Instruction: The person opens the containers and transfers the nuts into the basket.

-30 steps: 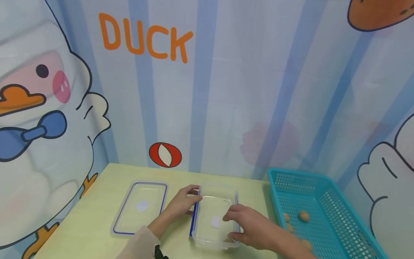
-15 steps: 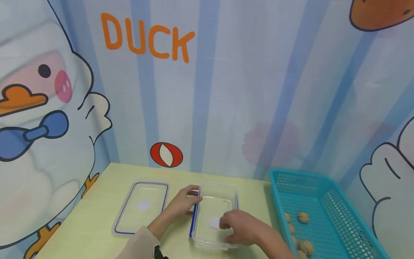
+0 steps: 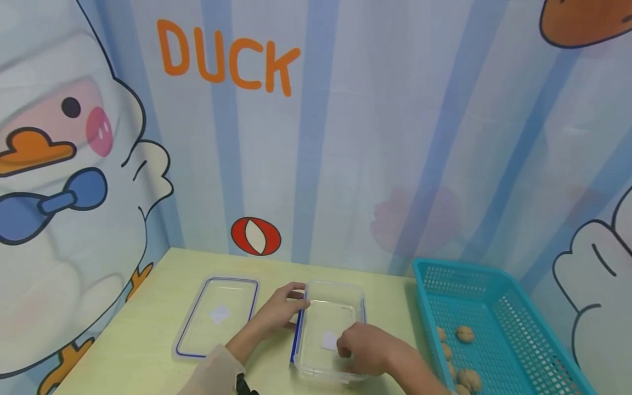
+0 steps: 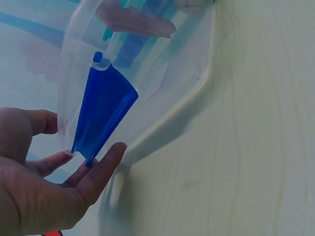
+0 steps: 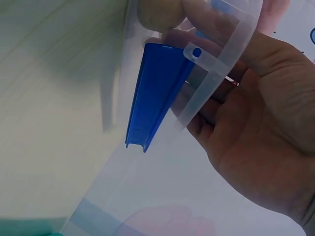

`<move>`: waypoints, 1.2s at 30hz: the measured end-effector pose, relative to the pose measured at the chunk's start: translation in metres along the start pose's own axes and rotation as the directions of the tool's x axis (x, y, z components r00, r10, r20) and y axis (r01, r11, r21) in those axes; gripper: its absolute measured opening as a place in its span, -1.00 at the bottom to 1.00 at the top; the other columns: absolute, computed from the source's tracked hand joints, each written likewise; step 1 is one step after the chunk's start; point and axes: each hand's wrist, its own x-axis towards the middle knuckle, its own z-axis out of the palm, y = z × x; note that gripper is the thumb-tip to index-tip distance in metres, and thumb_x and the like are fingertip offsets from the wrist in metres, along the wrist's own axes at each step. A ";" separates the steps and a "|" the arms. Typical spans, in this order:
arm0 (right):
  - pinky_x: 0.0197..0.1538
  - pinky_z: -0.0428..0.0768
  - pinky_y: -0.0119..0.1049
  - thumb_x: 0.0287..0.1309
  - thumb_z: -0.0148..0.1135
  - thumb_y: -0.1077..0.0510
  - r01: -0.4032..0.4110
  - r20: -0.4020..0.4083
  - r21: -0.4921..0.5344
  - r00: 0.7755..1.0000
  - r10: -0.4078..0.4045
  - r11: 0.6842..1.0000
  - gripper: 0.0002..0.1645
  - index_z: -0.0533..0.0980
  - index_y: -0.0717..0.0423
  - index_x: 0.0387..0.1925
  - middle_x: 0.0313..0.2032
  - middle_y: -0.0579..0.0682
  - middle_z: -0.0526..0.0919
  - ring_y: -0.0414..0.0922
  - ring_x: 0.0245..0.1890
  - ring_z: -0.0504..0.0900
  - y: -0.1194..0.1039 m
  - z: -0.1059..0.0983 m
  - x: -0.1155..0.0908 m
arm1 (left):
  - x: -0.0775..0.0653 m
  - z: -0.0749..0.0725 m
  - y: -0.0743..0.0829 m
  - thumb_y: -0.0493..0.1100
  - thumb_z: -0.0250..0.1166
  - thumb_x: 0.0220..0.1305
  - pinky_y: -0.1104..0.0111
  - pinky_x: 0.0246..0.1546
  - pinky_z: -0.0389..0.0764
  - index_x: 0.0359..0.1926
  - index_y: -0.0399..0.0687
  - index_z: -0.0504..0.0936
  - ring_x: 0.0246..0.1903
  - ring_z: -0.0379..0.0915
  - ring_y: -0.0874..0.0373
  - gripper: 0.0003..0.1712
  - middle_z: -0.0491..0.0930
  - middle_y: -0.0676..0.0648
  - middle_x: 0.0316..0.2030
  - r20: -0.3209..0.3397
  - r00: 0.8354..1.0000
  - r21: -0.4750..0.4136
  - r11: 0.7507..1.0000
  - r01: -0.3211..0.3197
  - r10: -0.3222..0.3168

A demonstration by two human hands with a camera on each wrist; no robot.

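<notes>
A clear plastic food container (image 3: 318,372) with blue side latches stands on the table, lid off. My left hand (image 3: 281,310) holds its left wall, thumb at the rim and fingers outside; in the left wrist view a blue latch (image 4: 104,105) hangs beside the fingertips. My right hand (image 3: 367,348) reaches over the right wall, down into the container. In the right wrist view its fingers hold a walnut (image 5: 161,14) low behind the clear wall, past the other blue latch (image 5: 158,91). In the head view that walnut is hidden under the hand.
To the right, a turquoise perforated basket (image 3: 503,329) holds several walnuts (image 3: 469,378). The clear lid (image 3: 217,291) with a blue seal lies flat on the left. A patterned curtain (image 3: 340,164) hangs behind the table (image 3: 148,307).
My right hand has moved slightly left and lower into the container, its fingers more curled. More walnuts in the basket show as the forearm shifts away. My left hand keeps its hold.
</notes>
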 end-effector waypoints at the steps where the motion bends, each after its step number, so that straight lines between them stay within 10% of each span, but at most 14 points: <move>1: -0.29 0.55 -0.38 0.10 0.59 0.22 0.001 -0.001 -0.003 1.000 -0.001 1.000 -0.80 0.64 0.02 -0.44 -0.47 -0.27 0.57 -0.32 -0.48 0.40 0.001 0.001 0.000 | 0.000 0.000 0.000 -0.17 0.27 0.52 -0.03 -0.15 0.78 0.48 -0.24 0.37 0.19 0.55 -0.31 -0.39 0.45 -0.37 0.32 0.002 1.000 0.002 1.000 -0.001 0.001; 12: -0.48 0.35 -0.42 0.13 0.45 0.33 0.051 -0.057 -0.020 0.997 -0.052 0.999 -0.63 0.51 -0.06 -0.63 -0.64 -0.31 0.39 -0.34 -0.61 0.27 0.005 0.011 0.001 | 0.003 0.003 -0.004 -0.14 0.27 0.53 -0.01 -0.16 0.78 0.49 -0.23 0.37 0.20 0.55 -0.31 -0.38 0.44 -0.39 0.34 0.002 1.000 -0.005 1.000 0.003 -0.003; 24: -0.24 0.57 -0.46 0.30 0.44 0.26 0.142 -0.226 0.142 0.968 -0.107 0.980 -0.85 0.64 -0.06 -0.32 -0.38 -0.32 0.51 -0.37 -0.37 0.49 0.001 0.002 -0.014 | 0.002 0.003 -0.005 -0.15 0.26 0.53 -0.07 -0.10 0.77 0.46 -0.23 0.40 0.20 0.54 -0.30 -0.42 0.46 -0.37 0.33 -0.055 0.998 -0.004 1.000 0.024 -0.024; 36: -0.15 0.66 -0.39 0.30 0.48 0.26 0.255 -0.479 0.153 0.864 -0.154 0.955 -0.78 0.66 -0.09 -0.10 -0.18 -0.26 0.60 -0.33 -0.21 0.61 0.009 -0.027 -0.075 | 0.005 0.010 -0.002 -0.16 0.27 0.51 0.00 -0.14 0.79 0.46 -0.25 0.39 0.17 0.56 -0.26 -0.40 0.46 -0.36 0.32 -0.093 0.995 -0.019 0.999 0.037 -0.039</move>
